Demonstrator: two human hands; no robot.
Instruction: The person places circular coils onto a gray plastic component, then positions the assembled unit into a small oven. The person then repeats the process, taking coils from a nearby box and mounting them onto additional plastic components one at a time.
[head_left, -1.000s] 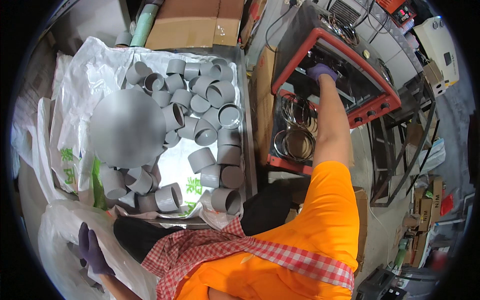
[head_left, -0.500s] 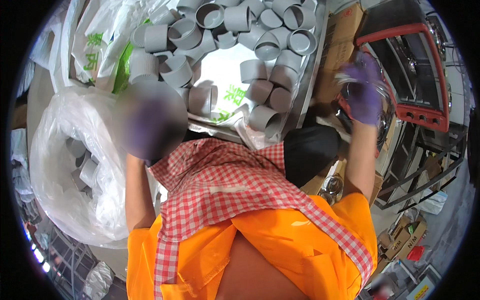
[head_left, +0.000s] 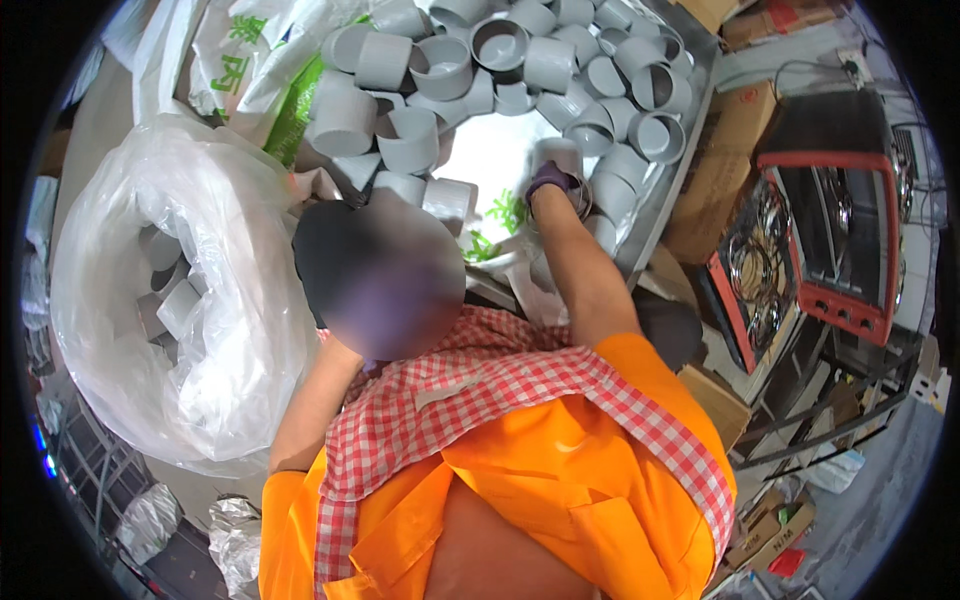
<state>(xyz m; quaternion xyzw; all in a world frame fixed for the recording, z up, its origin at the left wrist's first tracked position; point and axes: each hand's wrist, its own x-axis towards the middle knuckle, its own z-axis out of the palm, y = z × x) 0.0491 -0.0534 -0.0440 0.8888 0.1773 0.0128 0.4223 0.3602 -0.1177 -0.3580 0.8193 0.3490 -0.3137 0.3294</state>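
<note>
My right hand (head_left: 556, 182), in a purple glove, reaches into a pile of short grey plastic pipe fittings on the metal-edged table. Its fingers are closed at the near end of one grey pipe fitting (head_left: 558, 152). A thin shiny ring (head_left: 584, 193) shows beside the hand. My left hand (head_left: 385, 305), gloved in purple too, is in front of the checked apron, near the table's front edge. A round blur covers it, so its fingers and anything in them are hidden. More grey fittings (head_left: 440, 68) lie on the left and far sides of the pile.
A clear plastic bag (head_left: 110, 330) with grey fittings inside stands open at the left. To the right, a red-framed oven (head_left: 845, 240) has its door down, with shiny metal rings (head_left: 760, 262) on it. A cardboard box (head_left: 715, 180) stands between table and oven.
My right hand has moved left from the shiny rings by the oven to the grey fittings on the table. My left hand has shifted right, in front of the apron. The view has turned slightly.
</note>
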